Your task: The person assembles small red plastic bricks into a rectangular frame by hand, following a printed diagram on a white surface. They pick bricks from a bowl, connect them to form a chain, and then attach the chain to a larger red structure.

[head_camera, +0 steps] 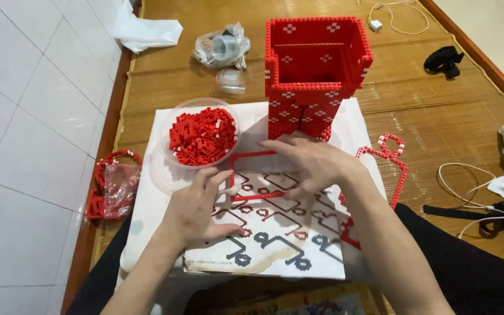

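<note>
Two bare hands over a printed building-block pattern sheet point(275, 245). Left hand point(196, 207): fingers loosely curled, pressing the sheet, holding nothing. Right hand point(310, 163): fingertips pinching a thin red brick frame point(246, 175) lying on the sheet. Adjacent: clear bowl of red bricks point(202, 137), left; tall red brick box point(313, 70), behind.

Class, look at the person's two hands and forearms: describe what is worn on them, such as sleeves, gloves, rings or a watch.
Both the left hand and the right hand are bare, without gloves. No ring, watch or bracelet shows on either. Both forearms are uncovered as far as the picture shows; no sleeve is in view.
</note>
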